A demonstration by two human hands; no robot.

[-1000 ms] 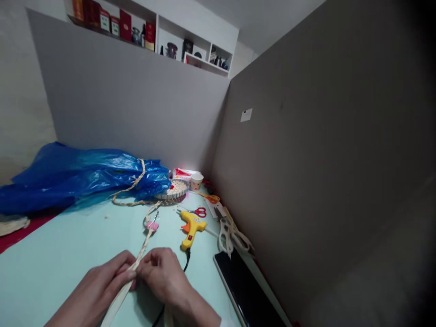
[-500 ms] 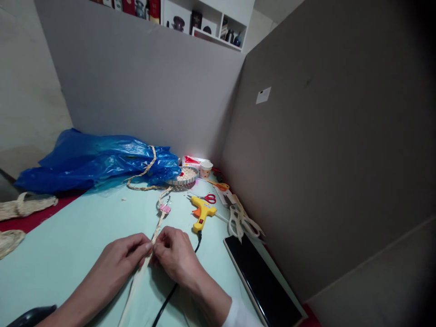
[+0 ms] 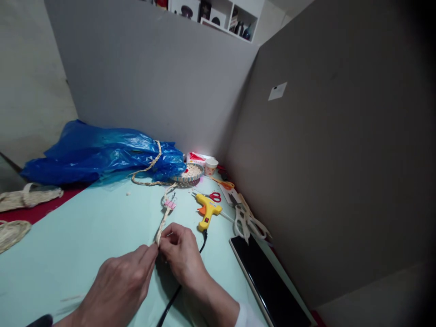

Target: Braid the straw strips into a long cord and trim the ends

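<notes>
A pale straw-coloured braid (image 3: 162,223) runs toward me from a pink clip (image 3: 170,205) on the table. At its near end my left hand (image 3: 124,274) is closed, thumb and fingers pinching the strands. Right beside it, my right hand (image 3: 179,250) also pinches the braid, its fingers curled. The fingertips of both hands nearly meet, and the strands between them are mostly hidden. To the right of my right hand lies a yellow glue gun (image 3: 208,210), its black cord (image 3: 169,305) passing under my right wrist.
A blue plastic bag (image 3: 112,150) and a shallow woven basket (image 3: 190,172) lie at the back, near a paper cup (image 3: 211,166). Red-handled scissors (image 3: 215,196), white-handled scissors (image 3: 241,225) and a black-screened tablet (image 3: 269,281) are on the right. Woven pieces (image 3: 30,198) sit far left.
My left hand has turned over, its back now facing up, and the loose strands below it no longer show. My right hand stays at the braid. The whole view has shifted slightly.
</notes>
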